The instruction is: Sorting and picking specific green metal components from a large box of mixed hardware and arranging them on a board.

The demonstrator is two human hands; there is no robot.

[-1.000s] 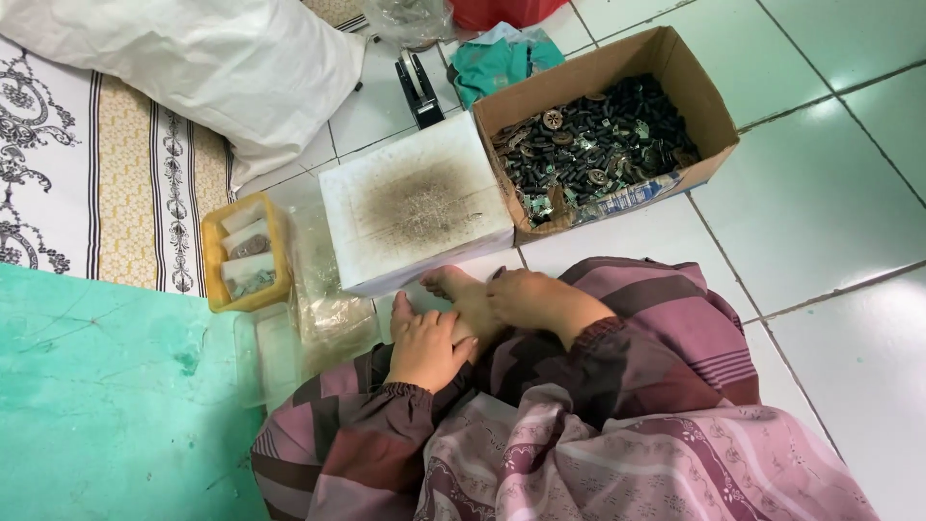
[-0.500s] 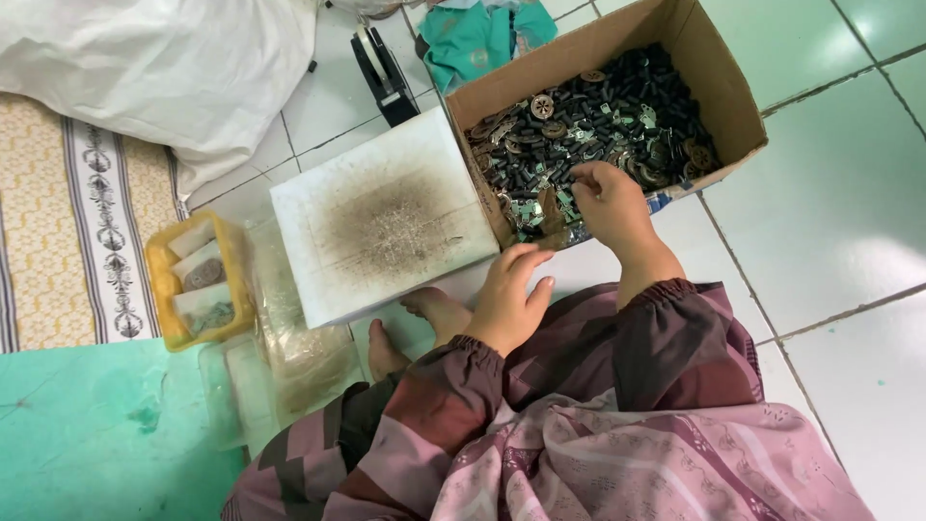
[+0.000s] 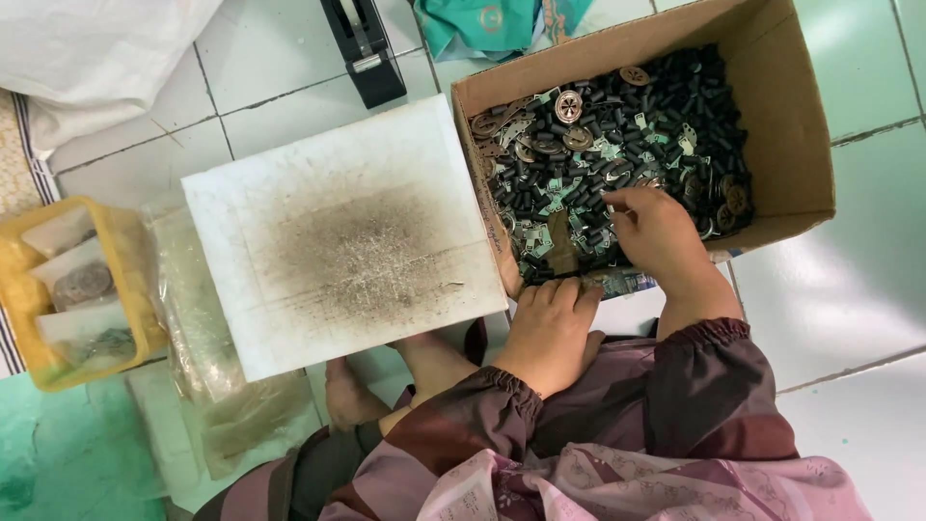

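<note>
My right hand (image 3: 656,236) reaches into a brown cardboard box (image 3: 801,145) filled with small black cylinders, round metal discs and green-tinted metal pieces (image 3: 598,125). Its fingers rest on the pile near the box's near side; whether they hold a piece cannot be seen. My left hand (image 3: 550,328) lies fingers together at the box's near left corner, beside a white board (image 3: 347,232) with a dark sooty patch in its middle.
A yellow basket (image 3: 135,289) with small bags sits at left, next to clear plastic bags (image 3: 203,318). A black tape dispenser (image 3: 367,48) and teal cloth (image 3: 482,24) lie at the far side. My bare feet (image 3: 386,386) rest under the board on white tiles.
My right hand went from my lap up into the box and now sits deeper among the parts. My left hand moved up to the box corner. The camera moved closer.
</note>
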